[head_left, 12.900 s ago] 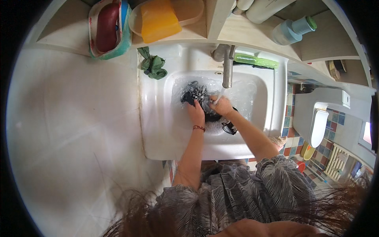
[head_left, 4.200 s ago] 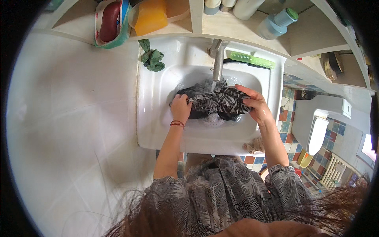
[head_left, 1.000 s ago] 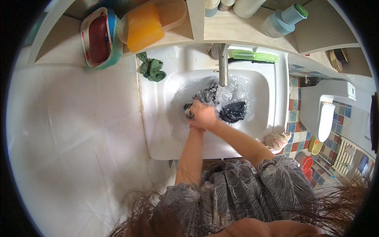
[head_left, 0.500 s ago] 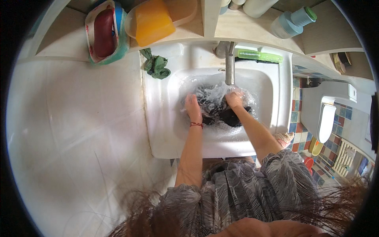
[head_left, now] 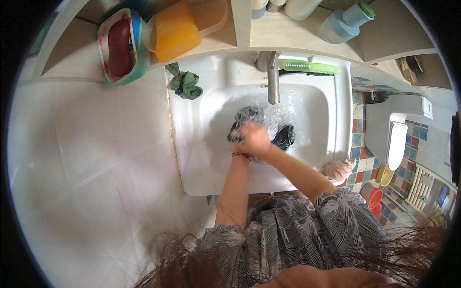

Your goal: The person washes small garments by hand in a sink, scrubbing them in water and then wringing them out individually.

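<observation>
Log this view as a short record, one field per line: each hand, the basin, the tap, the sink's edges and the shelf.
Right hand: blurred, over the left, at the patterned cloth
Left hand: mostly hidden by the right
Basin: water, wet black-and-white patterned cloth, black cloth to its right
Tap: metal, spout above the basin
Sink edges: dark green cloth back left, bright green comb-like item back right, beige cloth front right
Shelf: dark red bar, orange block, bluish bottle

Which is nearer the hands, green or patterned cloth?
The patterned cloth, touching the right hand in the sink; the green cloth lies on its back left corner.
</observation>
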### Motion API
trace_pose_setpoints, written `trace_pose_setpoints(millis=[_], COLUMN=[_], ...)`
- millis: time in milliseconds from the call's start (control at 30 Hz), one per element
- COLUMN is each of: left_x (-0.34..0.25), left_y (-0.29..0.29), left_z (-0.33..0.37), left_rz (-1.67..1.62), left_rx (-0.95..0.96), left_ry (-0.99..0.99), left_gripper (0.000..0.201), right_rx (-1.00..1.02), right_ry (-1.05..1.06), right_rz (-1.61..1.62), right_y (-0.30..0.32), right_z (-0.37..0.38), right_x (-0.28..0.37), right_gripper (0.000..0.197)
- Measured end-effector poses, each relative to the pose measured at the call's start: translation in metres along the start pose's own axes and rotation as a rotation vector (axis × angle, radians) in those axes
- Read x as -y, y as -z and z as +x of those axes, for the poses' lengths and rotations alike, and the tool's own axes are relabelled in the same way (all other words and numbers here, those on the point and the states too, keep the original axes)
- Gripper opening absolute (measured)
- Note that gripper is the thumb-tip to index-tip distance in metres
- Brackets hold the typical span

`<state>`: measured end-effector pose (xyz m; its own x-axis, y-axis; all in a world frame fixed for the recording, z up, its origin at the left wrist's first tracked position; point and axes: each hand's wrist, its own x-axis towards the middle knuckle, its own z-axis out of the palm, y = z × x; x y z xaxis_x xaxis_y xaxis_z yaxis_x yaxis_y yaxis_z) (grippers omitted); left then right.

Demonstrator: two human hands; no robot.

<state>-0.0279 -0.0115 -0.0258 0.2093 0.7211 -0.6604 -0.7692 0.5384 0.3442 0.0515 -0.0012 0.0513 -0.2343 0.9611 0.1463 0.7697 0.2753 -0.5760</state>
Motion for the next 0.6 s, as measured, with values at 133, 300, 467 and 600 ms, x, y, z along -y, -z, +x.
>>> trace_pose_setpoints(millis=[133,300,467,600], left_x=[-0.023,-0.013,-0.047,-0.004], left_y=[-0.031,-0.022,-0.023,-0.025], left_z=[-0.009,0.007,0.014,0.03], left_rz=[0.091,1.036,1.222,0.853], left_rx=[-0.026,-0.467,-0.182,-0.254], left_ry=[0.112,-0.55,-0.136,-0.363], left_gripper=[0.039,0.05,0.056,0.054], right_rx=[0.147,-0.086,0.702,-0.125], right_ry=[-0.585,-0.636,-0.732,-0.923], right_rz=[-0.024,-0.203,0.138,0.109], right_y=[0.008,-0.027,0.009,-0.035], right_z=[0.025,-0.014,0.003,-0.02], right_x=[-0.063,-0.097,-0.124,-0.111], right_gripper=[0.036,0.031,0.048,0.035])
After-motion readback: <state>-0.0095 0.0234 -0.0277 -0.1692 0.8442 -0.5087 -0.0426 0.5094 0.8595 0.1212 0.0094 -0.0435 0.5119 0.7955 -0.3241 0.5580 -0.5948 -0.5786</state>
